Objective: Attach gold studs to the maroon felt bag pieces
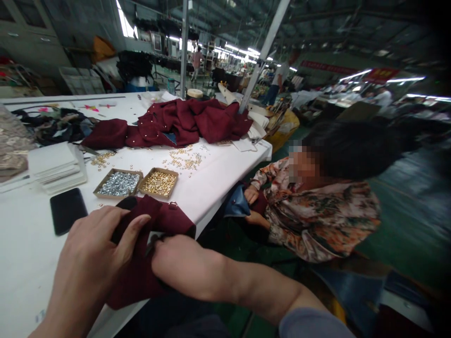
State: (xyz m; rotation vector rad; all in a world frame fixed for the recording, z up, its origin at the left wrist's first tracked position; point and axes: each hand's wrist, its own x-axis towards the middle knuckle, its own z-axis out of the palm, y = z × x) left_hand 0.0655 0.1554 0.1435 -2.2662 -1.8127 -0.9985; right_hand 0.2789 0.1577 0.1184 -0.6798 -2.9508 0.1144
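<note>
A piece of maroon cloth (130, 279) lies over the front edge of the white table, with a small metal ring near its top. My left hand (105, 234) grips it from the left, fingers over the upper part and thumb lying across. My right hand (186, 263) is closed at the middle of the cloth, around a small dark tool (151, 245) that mostly hides behind my fist, so its kind does not show. Just beyond the cloth stand two shallow boxes, one of silver eyelets (120, 183) and one of gold eyelets (159, 182).
Loose gold eyelets (185, 159) are scattered behind the boxes. A black phone (68, 211) and a stack of white cards (58, 166) lie left. A maroon fabric heap (183, 119) covers the table's far side. A co-worker (324, 211) sits close on the right, handling blue and maroon cloth.
</note>
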